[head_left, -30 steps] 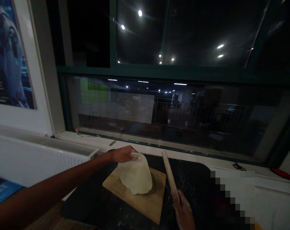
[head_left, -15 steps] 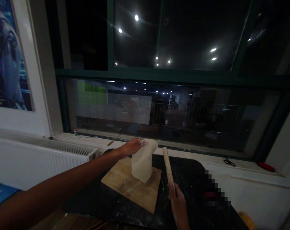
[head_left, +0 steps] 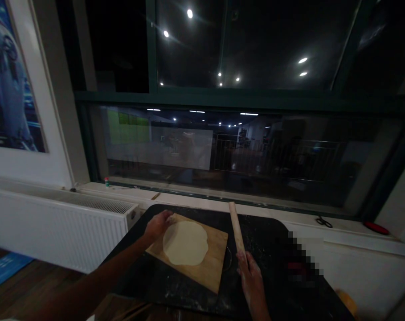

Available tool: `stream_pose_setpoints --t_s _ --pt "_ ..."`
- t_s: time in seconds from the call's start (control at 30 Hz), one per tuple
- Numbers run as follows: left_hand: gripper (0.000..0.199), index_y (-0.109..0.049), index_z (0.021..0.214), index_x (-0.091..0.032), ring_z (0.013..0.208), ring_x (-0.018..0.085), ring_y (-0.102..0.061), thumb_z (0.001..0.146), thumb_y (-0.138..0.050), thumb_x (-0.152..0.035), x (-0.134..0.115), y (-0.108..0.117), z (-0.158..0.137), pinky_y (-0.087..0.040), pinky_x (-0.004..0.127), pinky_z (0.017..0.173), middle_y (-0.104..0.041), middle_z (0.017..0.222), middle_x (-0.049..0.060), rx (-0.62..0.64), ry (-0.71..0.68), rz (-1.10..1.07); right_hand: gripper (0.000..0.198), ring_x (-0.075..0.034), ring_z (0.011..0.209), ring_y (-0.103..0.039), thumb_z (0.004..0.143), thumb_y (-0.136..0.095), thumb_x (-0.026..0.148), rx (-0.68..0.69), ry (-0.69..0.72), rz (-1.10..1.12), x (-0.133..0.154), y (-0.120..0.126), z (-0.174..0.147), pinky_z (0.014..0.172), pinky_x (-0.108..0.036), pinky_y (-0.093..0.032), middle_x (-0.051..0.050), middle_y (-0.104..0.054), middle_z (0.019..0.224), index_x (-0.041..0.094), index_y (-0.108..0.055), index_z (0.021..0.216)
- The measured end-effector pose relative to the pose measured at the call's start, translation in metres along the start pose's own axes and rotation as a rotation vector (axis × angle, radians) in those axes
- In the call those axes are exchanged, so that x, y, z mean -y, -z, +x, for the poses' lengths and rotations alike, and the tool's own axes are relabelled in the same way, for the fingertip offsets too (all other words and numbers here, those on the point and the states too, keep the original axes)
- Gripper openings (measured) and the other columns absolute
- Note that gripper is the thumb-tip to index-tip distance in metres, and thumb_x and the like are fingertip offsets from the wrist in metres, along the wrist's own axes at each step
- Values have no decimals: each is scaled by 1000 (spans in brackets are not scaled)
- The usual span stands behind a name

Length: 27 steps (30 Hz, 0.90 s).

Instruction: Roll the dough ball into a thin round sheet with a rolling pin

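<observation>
A thin round sheet of dough [head_left: 186,244] lies flat on a wooden cutting board [head_left: 213,267]. My left hand [head_left: 158,225] is at the board's far left corner, beside the dough's edge, fingers reaching forward and not visibly holding anything. My right hand [head_left: 251,274] is wrapped round the lower end of a pale wooden rolling pin [head_left: 236,225], which points up and away, right of the board. Flour dusts the fingers of my right hand.
The board rests on a black table [head_left: 189,296] streaked with flour. Behind it runs a windowsill with scissors [head_left: 324,222], a red round object [head_left: 376,228] and a small green-and-red bottle [head_left: 107,182]. A white radiator [head_left: 88,232] stands at left.
The dough, hanging from my left hand before, now lies spread on the board. My left hand has come down and left. My right hand still grips the rolling pin.
</observation>
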<state>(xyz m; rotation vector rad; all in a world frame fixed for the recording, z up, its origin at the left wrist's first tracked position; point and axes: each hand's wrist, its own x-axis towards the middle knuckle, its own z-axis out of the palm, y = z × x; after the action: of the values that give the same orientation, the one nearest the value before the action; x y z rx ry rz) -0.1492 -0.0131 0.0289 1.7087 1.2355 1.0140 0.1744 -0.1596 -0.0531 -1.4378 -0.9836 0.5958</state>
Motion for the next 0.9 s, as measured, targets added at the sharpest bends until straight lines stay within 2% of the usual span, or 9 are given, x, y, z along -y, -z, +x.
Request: stream_pose_setpoints --t_s 0.07,0.13,0.17,0.27,0.33,0.5,0.6,0.73,0.9 --pt "42 -66 123 -24 136 29 -47 89 -62 -48 5 -11 -1 -34 47 114 -60 139 8 55 -148 135 69 -21 72 -64 76 -50 83 9 -12 -6 -1 1 0 64 -29 -52 -5 -71 84 19 -68 95" --pt "46 -62 132 -29 146 29 -33 90 -61 -46 13 -30 -8 -20 50 121 -49 152 5 159 -300 272 67 -20 71 -64 77 -51 81 -2 -24 -17 -1 2 -1 65 -29 -52 -4 -70 83 19 -68 97" --pt "49 -54 141 -29 148 30 -29 95 -52 -48 19 -39 -13 -18 55 121 -42 156 6 211 -451 474 66 -20 69 -63 77 -52 81 -5 -28 -25 0 2 -2 64 -29 -52 -3 -70 81 20 -68 96" --pt "54 -32 154 -30 148 28 -29 103 -36 -47 33 -57 -25 -24 56 118 -38 158 7 231 -637 910 63 -19 66 -61 77 -52 80 8 -18 -25 3 3 -4 62 -28 -51 -1 -67 75 20 -67 91" --pt "55 -28 156 -30 147 27 -33 104 -35 -46 36 -59 -26 -29 53 117 -40 157 7 211 -643 1023 62 -19 67 -61 78 -52 80 22 -3 -7 4 3 -5 62 -28 -51 -1 -65 75 21 -66 89" --pt "56 -27 156 -24 146 30 -33 104 -37 -42 26 -59 -36 -33 56 115 -37 157 10 250 -617 1056 61 -17 62 -57 80 -51 79 33 -4 -52 2 3 -4 60 -28 -49 2 -60 66 21 -66 88" --pt "58 -20 158 -21 146 29 -32 104 -37 -33 20 -71 -58 -32 56 117 -35 158 13 219 -692 1041 65 -19 66 -61 79 -49 81 21 1 -61 1 3 -3 62 -28 -51 -1 -66 72 20 -68 91" --pt "61 -8 159 -24 149 24 -27 105 -36 -32 11 -82 -81 -26 49 122 -32 160 5 246 -828 966 66 -21 70 -64 77 -49 84 -18 38 -80 2 0 -1 62 -28 -52 -4 -71 79 22 -69 92" --pt "64 -8 159 -27 147 21 -32 105 -41 -34 8 -77 -85 -27 45 122 -32 160 3 281 -835 887 66 -22 69 -65 77 -46 86 -19 51 -147 -4 0 -1 62 -30 -53 -3 -70 74 24 -68 87"
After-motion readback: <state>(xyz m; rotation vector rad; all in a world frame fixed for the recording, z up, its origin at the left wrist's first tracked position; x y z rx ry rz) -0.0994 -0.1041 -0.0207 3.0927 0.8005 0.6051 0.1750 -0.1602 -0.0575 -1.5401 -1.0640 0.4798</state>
